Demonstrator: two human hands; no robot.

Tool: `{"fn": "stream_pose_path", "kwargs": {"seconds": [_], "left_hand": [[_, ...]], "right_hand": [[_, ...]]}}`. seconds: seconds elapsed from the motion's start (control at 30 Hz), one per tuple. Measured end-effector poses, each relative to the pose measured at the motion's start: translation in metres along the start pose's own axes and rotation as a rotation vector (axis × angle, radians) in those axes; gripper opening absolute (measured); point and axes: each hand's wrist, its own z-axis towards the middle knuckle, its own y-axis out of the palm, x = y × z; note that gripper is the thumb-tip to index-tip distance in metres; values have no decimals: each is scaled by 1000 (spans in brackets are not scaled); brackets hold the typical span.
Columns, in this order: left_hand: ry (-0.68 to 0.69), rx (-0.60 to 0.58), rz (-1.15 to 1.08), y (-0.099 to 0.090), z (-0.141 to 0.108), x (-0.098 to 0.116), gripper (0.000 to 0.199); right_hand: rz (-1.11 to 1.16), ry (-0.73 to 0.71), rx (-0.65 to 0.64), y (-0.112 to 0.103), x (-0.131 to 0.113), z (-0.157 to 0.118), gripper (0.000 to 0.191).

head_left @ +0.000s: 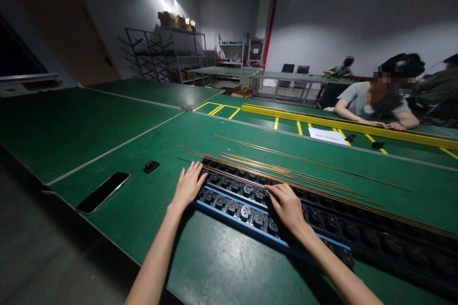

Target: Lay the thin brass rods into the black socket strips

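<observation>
Long black strips of socket-like modules (246, 191) lie side by side on a green table, the nearest in a blue-edged rail (239, 218). My left hand (188, 183) lies with fingers stretched out over the strips' left end. Further right, my right hand (288, 205) is closed above the strips, thumb and forefinger pinched on a thin copper-coloured rod (234, 177) running along a strip toward my left hand. The exact grip is partly hidden by the fingers. Several loose brass-coloured rods (315, 177) lie just behind and across the far strips.
A phone (104, 193) and a small black part (150, 167) lie on the left. Beyond the rods, a long yellow rail (322, 123) and a white paper (327, 136) lie on the tabletop. A co-worker (375, 95) leans on the far side. Shelves (186, 55) stand behind.
</observation>
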Motion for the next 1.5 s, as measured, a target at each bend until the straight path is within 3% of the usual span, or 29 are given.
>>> {"fn": "stream_pose_path", "kwargs": {"seconds": [0.27, 0.53, 1.5], "left_hand": [[-26, 16, -87, 5, -1, -2, 55], [-111, 48, -410, 13, 3, -12, 73], [-48, 62, -341, 11, -4, -16, 51]], "right_hand": [[-32, -1, -3, -4, -5, 2, 27], [-17, 0, -14, -3, -6, 2, 28], [7, -13, -1, 0, -5, 1, 28]]}}
